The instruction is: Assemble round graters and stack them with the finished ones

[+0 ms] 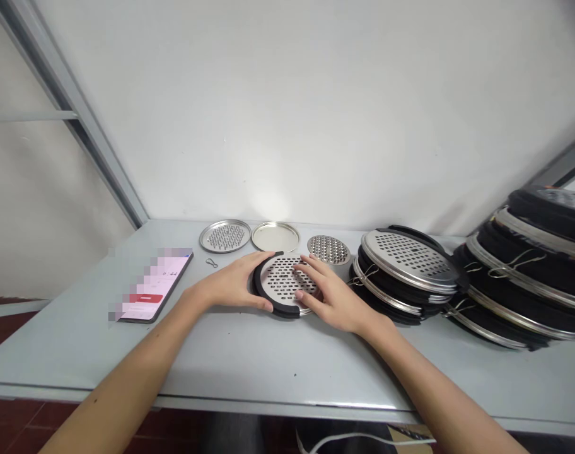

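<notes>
One perforated disc (280,284) lay mid-frame on the tabletop (249,366), its black rim held by my part-closed left fingers (263,304), my right fingers (312,304) spread over its face, any lift seeming to need a firmer right-hand grip.

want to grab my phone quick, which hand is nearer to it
Left. The left hand is right of the phone, at the grater's left edge; the right hand is farther right, fingers on the grater's top.
</notes>
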Action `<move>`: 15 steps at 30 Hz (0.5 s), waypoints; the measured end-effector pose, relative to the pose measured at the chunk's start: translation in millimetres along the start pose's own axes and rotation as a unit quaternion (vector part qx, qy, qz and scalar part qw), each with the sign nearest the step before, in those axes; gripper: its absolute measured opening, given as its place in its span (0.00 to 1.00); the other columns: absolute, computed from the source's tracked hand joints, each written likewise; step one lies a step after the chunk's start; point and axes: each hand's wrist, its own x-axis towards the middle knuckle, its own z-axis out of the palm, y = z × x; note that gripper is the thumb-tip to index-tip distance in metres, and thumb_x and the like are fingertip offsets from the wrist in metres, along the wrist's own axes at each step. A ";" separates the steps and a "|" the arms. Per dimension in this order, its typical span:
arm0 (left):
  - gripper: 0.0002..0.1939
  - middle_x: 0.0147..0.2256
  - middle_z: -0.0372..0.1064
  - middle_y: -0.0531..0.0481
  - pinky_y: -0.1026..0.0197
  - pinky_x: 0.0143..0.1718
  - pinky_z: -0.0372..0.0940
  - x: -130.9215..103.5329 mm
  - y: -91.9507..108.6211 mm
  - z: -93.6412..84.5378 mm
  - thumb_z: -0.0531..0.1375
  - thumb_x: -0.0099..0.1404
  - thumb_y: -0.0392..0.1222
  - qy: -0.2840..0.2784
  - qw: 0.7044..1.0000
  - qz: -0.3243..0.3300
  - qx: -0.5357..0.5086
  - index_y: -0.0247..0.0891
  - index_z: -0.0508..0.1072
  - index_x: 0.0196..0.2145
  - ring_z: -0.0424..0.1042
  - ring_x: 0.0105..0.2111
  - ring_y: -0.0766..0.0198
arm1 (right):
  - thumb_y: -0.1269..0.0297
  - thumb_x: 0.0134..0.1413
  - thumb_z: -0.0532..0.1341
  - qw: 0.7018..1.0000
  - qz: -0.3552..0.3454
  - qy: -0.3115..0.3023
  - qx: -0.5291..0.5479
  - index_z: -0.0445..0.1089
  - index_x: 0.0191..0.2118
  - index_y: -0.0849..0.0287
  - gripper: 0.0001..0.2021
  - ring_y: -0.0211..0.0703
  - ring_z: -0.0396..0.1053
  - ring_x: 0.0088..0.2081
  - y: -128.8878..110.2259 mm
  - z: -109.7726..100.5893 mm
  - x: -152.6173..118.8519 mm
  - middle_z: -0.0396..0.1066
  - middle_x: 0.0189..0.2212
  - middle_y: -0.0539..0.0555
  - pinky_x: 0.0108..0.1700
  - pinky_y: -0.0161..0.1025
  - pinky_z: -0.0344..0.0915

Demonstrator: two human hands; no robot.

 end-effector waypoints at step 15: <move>0.58 0.66 0.48 0.45 0.43 0.63 0.50 -1.9 -11.0 -12.7 0.72 0.43 0.57 -0.028 0.999 -0.037 -0.018 0.46 0.49 0.66 0.50 0.64 0.42 | 0.44 0.43 0.67 0.992 0.002 -0.058 0.113 0.40 0.69 0.58 0.53 0.63 0.41 0.67 4.6 -10.8 -2.6 0.41 0.68 0.65 0.65 0.61 0.46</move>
